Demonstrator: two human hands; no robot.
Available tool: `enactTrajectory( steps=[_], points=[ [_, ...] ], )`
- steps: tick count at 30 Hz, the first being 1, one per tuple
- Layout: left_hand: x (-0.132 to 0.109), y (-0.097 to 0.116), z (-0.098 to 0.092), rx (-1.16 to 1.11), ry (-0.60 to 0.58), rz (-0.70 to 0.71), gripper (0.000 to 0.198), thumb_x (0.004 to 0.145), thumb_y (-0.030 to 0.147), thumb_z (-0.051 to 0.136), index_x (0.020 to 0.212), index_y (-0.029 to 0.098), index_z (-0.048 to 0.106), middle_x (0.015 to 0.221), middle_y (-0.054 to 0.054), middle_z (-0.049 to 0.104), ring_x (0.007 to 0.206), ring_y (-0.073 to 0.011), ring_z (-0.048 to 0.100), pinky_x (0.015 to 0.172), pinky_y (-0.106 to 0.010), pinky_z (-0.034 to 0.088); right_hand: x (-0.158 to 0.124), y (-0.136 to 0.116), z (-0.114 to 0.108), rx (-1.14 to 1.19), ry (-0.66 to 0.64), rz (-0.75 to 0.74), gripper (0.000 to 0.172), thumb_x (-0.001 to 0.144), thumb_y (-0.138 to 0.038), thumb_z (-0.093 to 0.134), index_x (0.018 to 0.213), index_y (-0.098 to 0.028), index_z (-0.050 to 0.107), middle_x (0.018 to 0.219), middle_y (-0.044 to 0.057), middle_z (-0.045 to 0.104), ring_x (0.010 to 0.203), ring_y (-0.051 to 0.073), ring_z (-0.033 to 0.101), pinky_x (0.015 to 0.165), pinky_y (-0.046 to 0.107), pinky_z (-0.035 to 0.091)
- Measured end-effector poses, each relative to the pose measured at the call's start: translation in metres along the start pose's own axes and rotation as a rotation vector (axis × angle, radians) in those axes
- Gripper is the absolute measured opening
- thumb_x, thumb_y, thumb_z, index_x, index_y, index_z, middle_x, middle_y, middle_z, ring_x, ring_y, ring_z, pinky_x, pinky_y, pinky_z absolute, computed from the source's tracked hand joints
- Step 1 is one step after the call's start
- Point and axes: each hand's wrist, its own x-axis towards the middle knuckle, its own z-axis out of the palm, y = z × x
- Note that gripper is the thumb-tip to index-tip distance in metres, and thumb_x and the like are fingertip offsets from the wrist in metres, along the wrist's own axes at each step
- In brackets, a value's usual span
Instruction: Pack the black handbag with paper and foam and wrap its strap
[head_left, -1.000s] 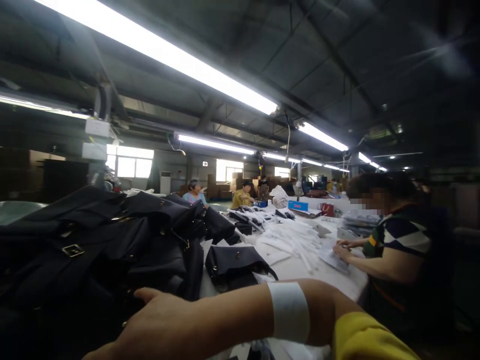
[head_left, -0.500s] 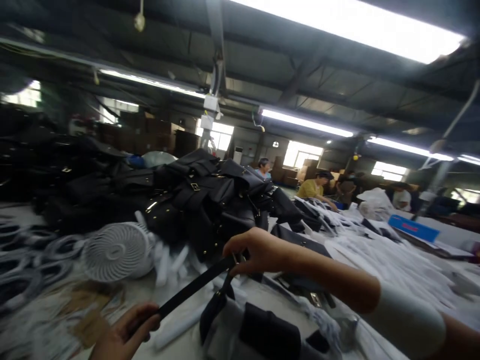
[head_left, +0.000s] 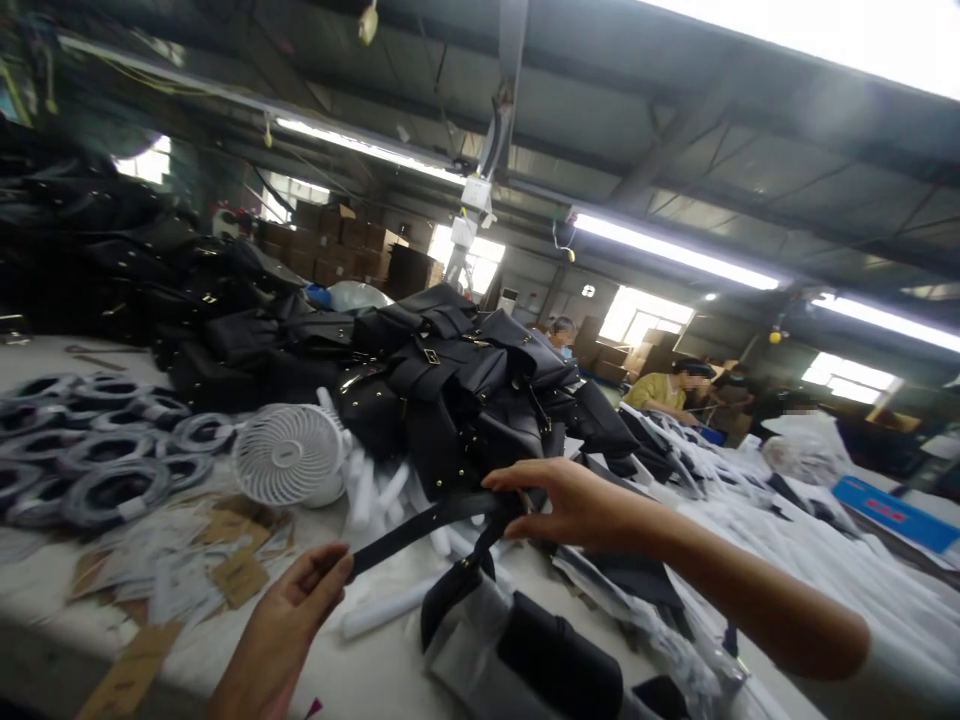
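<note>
left hand (head_left: 289, 625): grip pinching the near end of the black strap (head_left: 427, 522).
right hand (head_left: 570, 505): grip closing round the far end.
strap: running taut between both grips.
black bag (head_left: 555, 660): lying on the tabletop (head_left: 360, 680) below the right grip, half in pale wrapping.
progress: strap looking fully drawn out; wrapping seemingly unfinished.

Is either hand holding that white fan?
No, the fan sits on the table, while the left hand and right hand both hold a strap.
</note>
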Motion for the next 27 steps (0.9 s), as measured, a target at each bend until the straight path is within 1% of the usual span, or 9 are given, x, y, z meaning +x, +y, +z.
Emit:
enactTrajectory(
  steps=[2, 5, 8, 11, 15, 20, 22, 25, 27],
  points=[
    [-0.006, 0.014, 0.015, -0.06, -0.055, 0.044, 0.048, 0.065, 0.047, 0.084, 0.102, 0.022, 0.066, 0.097, -0.001, 0.067, 0.092, -0.0169, 0.06, 0.075, -0.021, 0.05, 0.005, -0.015, 0.008, -0.041, 0.041, -0.062, 0.055, 0.086, -0.04, 0.071, 0.135, -0.022, 0.057, 0.132, 0.01, 0.063, 0.12, 0.026, 0.058, 0.104, 0.036, 0.043],
    [-0.017, 0.033, 0.042, -0.077, -0.145, 0.136, 0.04, 0.071, 0.044, 0.082, 0.1, 0.022, 0.066, 0.091, 0.001, 0.064, 0.084, -0.0133, 0.056, 0.073, -0.019, 0.046, 0.015, -0.038, 0.02, -0.053, 0.026, -0.152, 0.048, 0.093, -0.04, 0.061, 0.137, -0.019, 0.056, 0.131, 0.012, 0.063, 0.121, 0.026, 0.057, 0.104, 0.035, 0.042],
    [-0.024, 0.045, 0.063, -0.072, -0.201, 0.195, 0.033, 0.073, 0.041, 0.08, 0.097, 0.022, 0.066, 0.087, 0.002, 0.063, 0.08, -0.0125, 0.054, 0.071, -0.019, 0.044, 0.021, -0.048, 0.025, 0.102, -0.076, -0.094, 0.037, 0.097, -0.035, 0.055, 0.129, -0.019, 0.063, 0.112, 0.009, 0.072, 0.101, 0.021, 0.068, 0.09, 0.029, 0.049],
    [-0.025, 0.048, 0.076, -0.115, -0.217, 0.198, 0.032, 0.073, 0.04, 0.081, 0.094, 0.021, 0.067, 0.085, 0.002, 0.063, 0.078, -0.0122, 0.053, 0.069, -0.019, 0.042, 0.021, -0.043, 0.021, 0.289, -0.147, 0.057, 0.034, 0.094, -0.032, 0.057, 0.123, -0.018, 0.066, 0.089, 0.003, 0.073, 0.077, 0.016, 0.068, 0.073, 0.023, 0.052],
    [-0.02, 0.042, 0.08, -0.181, -0.198, 0.146, 0.036, 0.068, 0.04, 0.084, 0.093, 0.02, 0.067, 0.085, 0.002, 0.063, 0.077, -0.0112, 0.053, 0.069, -0.019, 0.043, 0.014, -0.027, 0.012, 0.419, -0.18, 0.163, 0.037, 0.089, -0.036, 0.063, 0.121, -0.018, 0.067, 0.082, 0.001, 0.068, 0.073, 0.014, 0.065, 0.071, 0.023, 0.051],
    [-0.016, 0.031, 0.075, -0.221, -0.173, 0.121, 0.038, 0.066, 0.04, 0.086, 0.092, 0.021, 0.067, 0.087, 0.003, 0.063, 0.08, -0.0107, 0.054, 0.07, -0.017, 0.045, -0.01, -0.011, 0.011, 0.523, -0.145, 0.24, 0.042, 0.091, -0.042, 0.06, 0.125, -0.017, 0.065, 0.103, 0.004, 0.07, 0.093, 0.017, 0.063, 0.086, 0.027, 0.047],
    [-0.018, 0.032, 0.077, -0.215, -0.178, 0.115, 0.036, 0.067, 0.039, 0.086, 0.092, 0.021, 0.067, 0.088, 0.004, 0.063, 0.081, -0.0096, 0.055, 0.07, -0.014, 0.045, -0.02, -0.009, 0.015, 0.591, -0.158, 0.231, 0.044, 0.089, -0.04, 0.064, 0.127, -0.018, 0.063, 0.109, 0.003, 0.068, 0.096, 0.017, 0.061, 0.086, 0.026, 0.046],
    [-0.021, 0.039, 0.093, -0.319, -0.23, 0.069, 0.035, 0.07, 0.041, 0.084, 0.096, 0.024, 0.066, 0.09, 0.004, 0.065, 0.078, -0.0089, 0.06, 0.071, -0.015, 0.049, -0.028, -0.011, 0.019, 0.67, -0.118, 0.235, 0.039, 0.086, -0.042, 0.068, 0.115, -0.016, 0.067, 0.089, 0.0, 0.066, 0.078, 0.014, 0.059, 0.072, 0.023, 0.046],
    [-0.02, 0.042, 0.11, -0.425, -0.275, 0.077, 0.037, 0.083, 0.054, 0.067, 0.109, 0.027, 0.064, 0.094, 0.001, 0.068, 0.08, -0.0128, 0.065, 0.076, -0.023, 0.054, -0.03, -0.015, 0.017, 0.712, -0.009, 0.234, 0.036, 0.086, -0.046, 0.067, 0.102, -0.014, 0.068, 0.073, -0.002, 0.061, 0.065, 0.01, 0.054, 0.064, 0.022, 0.043]
  ],
)
